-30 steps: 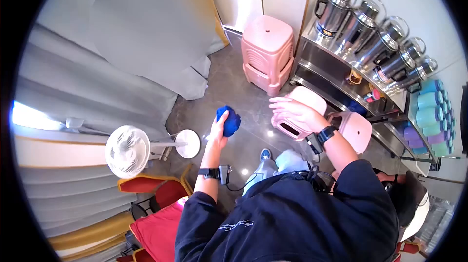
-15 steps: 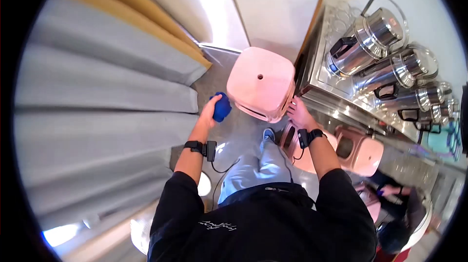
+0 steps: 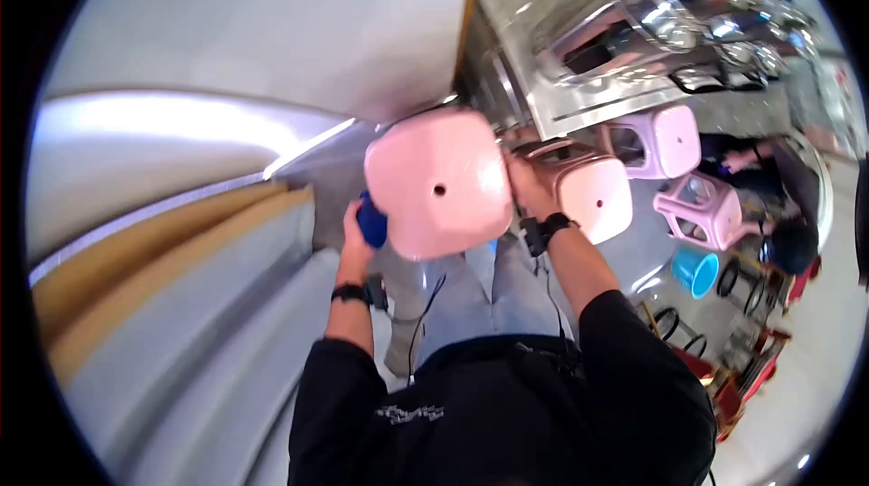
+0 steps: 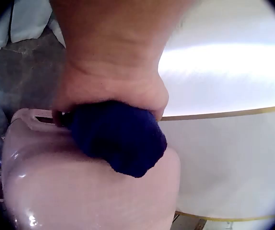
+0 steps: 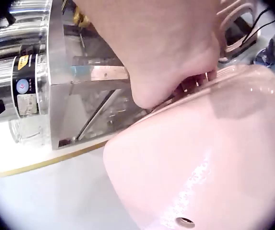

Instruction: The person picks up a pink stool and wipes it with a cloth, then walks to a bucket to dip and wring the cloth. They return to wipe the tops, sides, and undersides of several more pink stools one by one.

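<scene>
A pink stool with a round hole in its seat is between the two hands in the head view. At its left side, my left hand holds a bunched blue cloth. The left wrist view has this cloth against the stool's side, hiding most of the fingers. My right hand grips the stool's right side. In the right wrist view, the fingers of that hand curl in under the edge of the seat, partly hidden.
A metal cart with steel flasks stands at upper right. Right of my right hand are another pink stool and more stools. A blue bucket and a person in dark clothes are farther right. Curtains hang at left.
The head view has turned and the stool looks nearer. My right hand, apart from the stool a second ago, now grips its side. My left hand has brought the blue cloth to the other side.
</scene>
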Action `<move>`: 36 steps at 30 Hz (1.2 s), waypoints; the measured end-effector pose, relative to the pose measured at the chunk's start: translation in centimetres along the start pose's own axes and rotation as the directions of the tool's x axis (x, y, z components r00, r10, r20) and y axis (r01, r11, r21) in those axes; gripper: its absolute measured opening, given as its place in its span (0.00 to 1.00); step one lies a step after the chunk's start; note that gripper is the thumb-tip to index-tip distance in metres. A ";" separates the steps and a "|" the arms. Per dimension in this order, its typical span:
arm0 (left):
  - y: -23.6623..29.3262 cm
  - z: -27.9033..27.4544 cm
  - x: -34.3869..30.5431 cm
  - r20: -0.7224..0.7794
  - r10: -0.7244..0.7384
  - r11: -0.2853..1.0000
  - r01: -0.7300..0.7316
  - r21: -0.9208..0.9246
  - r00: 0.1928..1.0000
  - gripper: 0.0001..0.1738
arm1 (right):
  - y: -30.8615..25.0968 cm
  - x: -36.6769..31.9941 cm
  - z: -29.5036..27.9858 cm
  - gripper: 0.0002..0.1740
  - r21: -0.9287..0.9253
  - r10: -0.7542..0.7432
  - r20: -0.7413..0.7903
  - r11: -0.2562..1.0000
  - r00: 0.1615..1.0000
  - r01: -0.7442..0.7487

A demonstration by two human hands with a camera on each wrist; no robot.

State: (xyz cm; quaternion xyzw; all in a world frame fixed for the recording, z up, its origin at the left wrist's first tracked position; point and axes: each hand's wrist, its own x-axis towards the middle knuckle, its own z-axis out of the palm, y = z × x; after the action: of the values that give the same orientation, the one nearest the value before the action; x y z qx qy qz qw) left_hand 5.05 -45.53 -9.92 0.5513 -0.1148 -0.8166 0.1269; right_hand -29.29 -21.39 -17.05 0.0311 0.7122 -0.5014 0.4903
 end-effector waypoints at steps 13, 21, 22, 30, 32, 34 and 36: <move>0.8 1.1 3.0 0.149 -0.136 0.990 0.142 -0.028 0.979 0.33 | -1.6 4.8 0.1 0.25 -0.131 0.134 -0.291 0.975 0.947 -0.178; 2.4 6.7 -1.7 0.111 -0.044 0.998 0.049 -0.037 0.993 0.31 | -9.0 -2.4 -0.1 0.15 -0.144 -0.073 -0.074 0.988 0.995 0.062; 2.6 5.0 -2.0 0.103 -0.015 1.000 0.017 -0.011 0.995 0.31 | -11.9 -5.2 1.4 0.11 -0.059 0.043 -0.097 0.997 0.994 -0.048; 11.6 5.9 -20.1 0.346 0.088 0.934 -0.198 0.298 0.934 0.35 | -24.1 -22.8 -0.9 0.29 0.362 -0.141 0.207 0.930 0.968 0.058; 8.4 13.8 -29.4 0.299 0.442 0.803 -0.522 0.287 0.846 0.38 | -25.4 -28.1 -4.4 0.28 0.426 -0.209 0.251 0.901 0.945 0.086; 6.1 19.9 -34.3 0.454 0.442 0.784 -0.579 0.223 0.774 0.38 | -25.7 -33.5 -7.9 0.27 0.547 -0.199 0.229 0.836 0.953 0.043; 2.7 25.2 -38.6 0.598 0.415 0.776 -0.610 0.162 0.686 0.39 | -25.9 -40.1 -11.6 0.26 0.640 -0.239 0.146 0.763 0.960 0.093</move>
State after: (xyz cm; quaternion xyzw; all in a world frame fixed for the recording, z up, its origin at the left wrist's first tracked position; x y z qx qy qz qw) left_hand -4.29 -33.96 33.76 0.2612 -0.4397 -0.8313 0.2176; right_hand -30.21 -7.61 30.09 0.0737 0.4462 -0.7514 0.4804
